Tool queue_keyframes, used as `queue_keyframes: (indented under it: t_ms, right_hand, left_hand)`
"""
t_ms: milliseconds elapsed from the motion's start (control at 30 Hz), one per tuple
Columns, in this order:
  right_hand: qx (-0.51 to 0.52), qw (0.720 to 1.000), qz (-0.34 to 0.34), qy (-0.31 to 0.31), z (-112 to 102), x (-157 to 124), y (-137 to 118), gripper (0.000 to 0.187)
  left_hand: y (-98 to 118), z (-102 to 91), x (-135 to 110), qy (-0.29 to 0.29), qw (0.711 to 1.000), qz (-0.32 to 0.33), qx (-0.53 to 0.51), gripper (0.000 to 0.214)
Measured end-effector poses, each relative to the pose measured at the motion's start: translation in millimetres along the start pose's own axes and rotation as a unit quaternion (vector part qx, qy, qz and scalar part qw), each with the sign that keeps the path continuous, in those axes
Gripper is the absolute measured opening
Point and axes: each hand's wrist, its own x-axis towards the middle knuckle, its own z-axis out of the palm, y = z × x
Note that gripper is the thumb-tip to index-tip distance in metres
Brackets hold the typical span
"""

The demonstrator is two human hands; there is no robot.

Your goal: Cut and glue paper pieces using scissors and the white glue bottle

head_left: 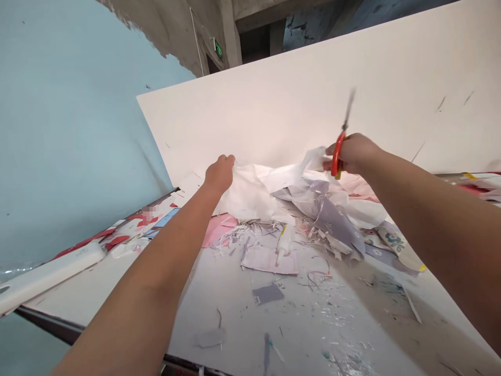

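Note:
My left hand [221,172] reaches to the back of the table, its fingers closed on the edge of a thin, translucent white sheet [250,190]. Over to the right, my right hand [358,152] has red-handled scissors [337,155] hooked in it, the blades pointing up and blurred. Its fingertips also pinch the right end of the white sheet. Between both hands the sheet hangs crumpled over a heap of grey-purple scraps [338,222]. Whether the sheet is plastic or cloth, I cannot tell.
A tall white board [274,115] stands behind the worktop [313,313]. A glue-like bottle [286,239] lies on a pale pink piece [270,260]. Shreds and a grey scrap [268,294] lie nearby. At left are a long white roll or bar [55,274] and a blue wall [78,104].

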Motion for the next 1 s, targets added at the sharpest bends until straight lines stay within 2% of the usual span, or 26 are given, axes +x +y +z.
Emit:
queue_keyframes:
  t_ms: [67,133,200,267,367,400,467,500,533,667,767,867,1000]
  right_hand:
    - [-0.049,0.998,0.026,-0.03,4,-8,3,0.02]
    - [-0.104,0.992,0.024,-0.065,9,-18,4,0.025]
    - [-0.164,0.978,-0.008,-0.13,16,-31,5,0.023]
    - [-0.134,0.968,0.009,-0.213,26,-44,10,0.025]
    - [-0.095,0.94,0.073,-0.319,41,-61,28,0.027]
    - [-0.098,0.934,0.081,-0.333,46,-64,36,0.028]
    - [-0.106,0.932,0.084,-0.337,54,-67,52,0.029]
    - [-0.111,0.934,0.079,-0.329,57,-66,58,0.029]
    - [-0.115,0.939,0.069,-0.317,60,-64,64,0.029]
    - [-0.132,0.958,0.023,-0.254,67,-51,75,0.034]
    - [-0.135,0.966,-0.002,-0.221,69,-47,76,0.036]
    - [-0.129,0.968,-0.021,-0.215,70,-53,75,0.037]
    - [-0.103,0.966,-0.057,-0.231,79,-66,71,0.042]
  left_hand:
    - [-6,7.0,-2,-0.037,0.999,-0.027,0.021,0.034]
    - [-7,13.1,-3,-0.08,0.995,-0.037,0.036,0.029]
    - [0,15.9,-6,-0.11,0.993,-0.027,0.045,0.027]
    - [14,14.4,-15,-0.114,0.992,0.008,0.047,0.026]
    - [45,8.8,-40,-0.092,0.988,0.12,0.024,0.029]
    - [55,7.9,-50,-0.1,0.981,0.168,0.009,0.027]
    - [70,9.5,-67,-0.135,0.954,0.266,-0.025,0.022]
    - [74,12.2,-73,-0.147,0.93,0.33,-0.06,0.026]
    - [76,15.9,-76,-0.145,0.921,0.354,-0.08,0.032]
    - [70,33.3,-66,-0.152,0.951,0.258,-0.071,0.043]
    - [62,38.4,-50,-0.162,0.959,0.219,-0.078,0.031]
    - [60,31.7,-38,-0.143,0.965,0.2,-0.085,0.028]
    - [62,10.1,-26,-0.114,0.975,0.172,-0.085,0.027]
